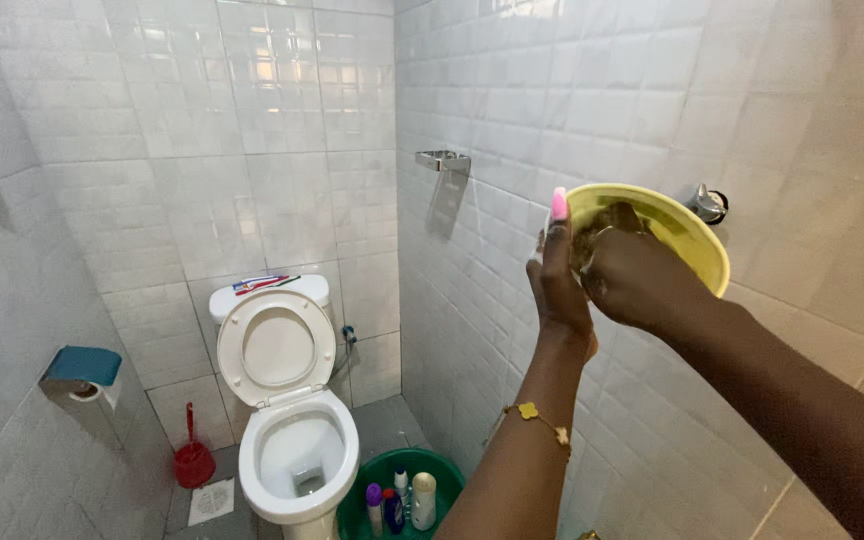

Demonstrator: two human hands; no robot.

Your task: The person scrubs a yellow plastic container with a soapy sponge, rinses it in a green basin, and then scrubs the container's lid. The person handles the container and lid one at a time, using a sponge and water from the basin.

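A yellow plastic bowl (690,236) is held up in front of the tiled right wall. My left hand (558,282) grips its left rim, thumb with a pink nail over the edge. My right hand (637,280) is inside the bowl, closed on a dark scrubbing sponge (604,222) pressed against the inner surface. Soap foam shows at the fingers. A gold bracelet (542,420) sits on my left wrist.
A white toilet (292,420) with its lid up stands below at the back wall. A green basin (372,495) holds several bottles beside it. A red toilet brush (193,458), a blue paper holder (82,368) and a metal wall shelf (442,160) are around.
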